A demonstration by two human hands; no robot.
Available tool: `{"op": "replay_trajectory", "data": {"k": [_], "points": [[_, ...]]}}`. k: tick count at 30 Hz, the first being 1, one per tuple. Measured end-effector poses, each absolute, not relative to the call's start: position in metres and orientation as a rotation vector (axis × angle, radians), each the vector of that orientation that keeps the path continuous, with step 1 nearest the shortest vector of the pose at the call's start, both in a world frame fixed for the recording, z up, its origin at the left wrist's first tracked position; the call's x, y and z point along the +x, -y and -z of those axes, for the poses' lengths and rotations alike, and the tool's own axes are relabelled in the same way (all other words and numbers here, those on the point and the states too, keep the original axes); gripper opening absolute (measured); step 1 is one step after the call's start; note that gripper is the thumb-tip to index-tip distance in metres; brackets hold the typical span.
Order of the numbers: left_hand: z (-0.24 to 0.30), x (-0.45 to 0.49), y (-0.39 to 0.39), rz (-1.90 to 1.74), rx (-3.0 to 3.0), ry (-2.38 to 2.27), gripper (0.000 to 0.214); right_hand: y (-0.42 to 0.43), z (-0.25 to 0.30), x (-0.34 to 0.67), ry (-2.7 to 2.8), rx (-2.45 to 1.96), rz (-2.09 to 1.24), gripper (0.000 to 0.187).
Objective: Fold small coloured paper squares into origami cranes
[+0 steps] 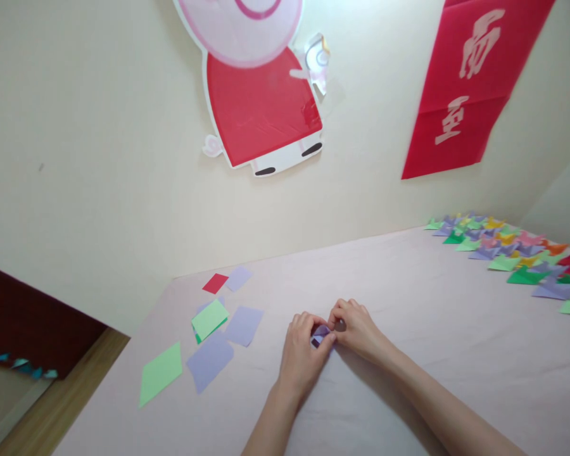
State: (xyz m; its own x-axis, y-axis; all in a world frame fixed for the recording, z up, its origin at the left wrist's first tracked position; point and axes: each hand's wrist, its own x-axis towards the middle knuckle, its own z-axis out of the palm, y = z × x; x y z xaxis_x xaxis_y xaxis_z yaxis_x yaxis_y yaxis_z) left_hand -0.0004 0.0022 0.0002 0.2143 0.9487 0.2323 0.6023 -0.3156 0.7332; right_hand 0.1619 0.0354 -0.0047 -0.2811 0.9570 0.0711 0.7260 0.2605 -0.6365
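A small piece of folded purple paper (321, 332) is held between my two hands, low over the pale cloth surface (247, 418). My left hand (302, 345) curls round its left side, with thumb and fingers pinching it. On the other side my right hand (356, 328) pinches the paper's right edge between thumb and fingertips. Most of the paper is hidden by the fingers, so its folded shape cannot be made out. Left of my hands lie flat paper squares, among them a purple sheet (244, 325), a light green sheet (161, 373) and a red sheet (215, 283).
Rows of folded paper figures (508, 253) in many colours stand at the far right. Behind the surface rises a wall with a cartoon pig cutout (266, 107) and a red banner (456, 120). A wooden floor (71, 392) shows beyond the left edge.
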Motion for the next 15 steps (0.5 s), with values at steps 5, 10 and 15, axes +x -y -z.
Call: {"op": "replay_trajectory", "data": {"k": [5, 10, 15], "points": [[0.0066, 0.0019, -0.0079, -0.945, 1.985, -1.467, 0.008, -0.0346, 0.0048, 0.1630, 2.099, -1.470, -0.697, 0.006], [0.0053, 0.0018, -0.0095, -0.956, 1.967, -1.445, 0.011, -0.0342, 0.0058, 0.1660, 2.095, -1.408, -0.708, 0.006], [0.0015, 0.0009, -0.0075, -0.965, 1.958, -1.412, 0.019, -0.0346, 0.0072, 0.1669, 2.076, -1.359, -0.721, 0.016]]}}
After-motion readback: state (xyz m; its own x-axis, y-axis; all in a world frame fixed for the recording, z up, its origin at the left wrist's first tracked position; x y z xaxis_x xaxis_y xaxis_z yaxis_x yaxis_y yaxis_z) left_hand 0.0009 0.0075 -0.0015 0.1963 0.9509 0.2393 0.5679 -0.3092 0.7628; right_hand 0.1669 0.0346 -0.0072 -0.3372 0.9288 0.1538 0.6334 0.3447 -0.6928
